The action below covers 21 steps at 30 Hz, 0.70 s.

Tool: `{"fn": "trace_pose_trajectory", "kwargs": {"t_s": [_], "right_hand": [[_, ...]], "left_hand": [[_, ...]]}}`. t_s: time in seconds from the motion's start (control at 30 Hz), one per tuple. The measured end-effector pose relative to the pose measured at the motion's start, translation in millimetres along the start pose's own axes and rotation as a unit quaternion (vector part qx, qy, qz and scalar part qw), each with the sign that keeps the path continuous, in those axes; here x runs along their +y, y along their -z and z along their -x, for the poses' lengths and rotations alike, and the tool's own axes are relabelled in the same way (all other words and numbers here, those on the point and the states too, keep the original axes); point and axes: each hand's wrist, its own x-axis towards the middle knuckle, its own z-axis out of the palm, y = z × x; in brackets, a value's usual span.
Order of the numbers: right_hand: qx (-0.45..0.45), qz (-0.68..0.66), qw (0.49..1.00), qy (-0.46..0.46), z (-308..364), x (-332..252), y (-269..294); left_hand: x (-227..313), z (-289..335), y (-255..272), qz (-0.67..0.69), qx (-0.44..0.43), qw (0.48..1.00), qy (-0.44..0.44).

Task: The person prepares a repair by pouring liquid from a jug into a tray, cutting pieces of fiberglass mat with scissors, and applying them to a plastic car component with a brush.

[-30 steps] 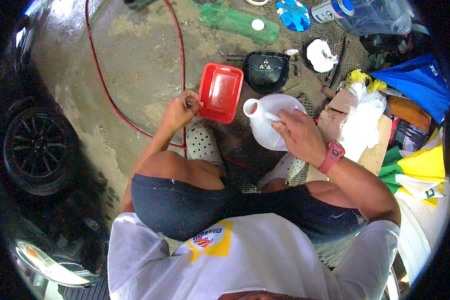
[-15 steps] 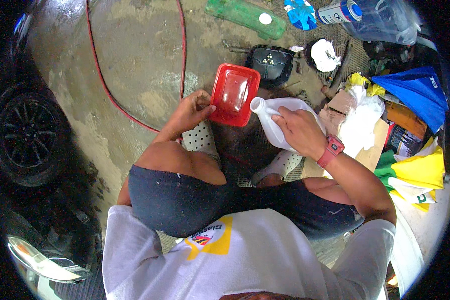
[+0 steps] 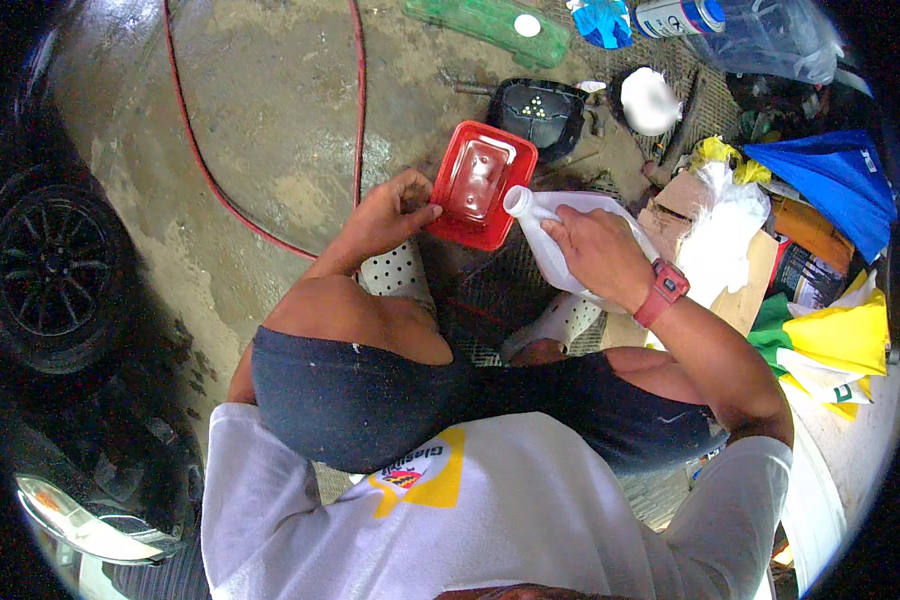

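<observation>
The left hand (image 3: 392, 214) pinches the red tray (image 3: 469, 230) by its left edge. The right hand (image 3: 602, 252) grips the white jug (image 3: 551, 262) beneath its palm, spout beside the tray.

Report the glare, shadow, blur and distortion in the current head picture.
Head view: glare shines inside the red tray; the white plastic at right looks nearly washed out; the black wheel at left sits in dimness; the white lump near the top looks blurred; fisheye distortion bends the edges, corners black.
</observation>
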Motion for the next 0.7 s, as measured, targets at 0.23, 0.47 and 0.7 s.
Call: {"fn": "trace_pose_trajectory", "kwargs": {"t_s": [0.23,0.47,0.7], "right_hand": [[-0.028,0.007,0.999,-0.023,-3.1,3.3,-3.1],[-0.031,0.002,0.999,-0.028,-3.1,0.0,-2.6],[-0.007,0.025,1.000,-0.006,-0.4,1.9,-7.1]], "left_hand": [[-12.7,-2.8,-2.3,-0.010,0.004,1.000,-0.009],[-7.9,-2.2,-3.9,0.028,-0.004,1.000,-0.013],[-12.8,-5.3,-6.2,0.029,-0.019,0.999,-0.016]]}}
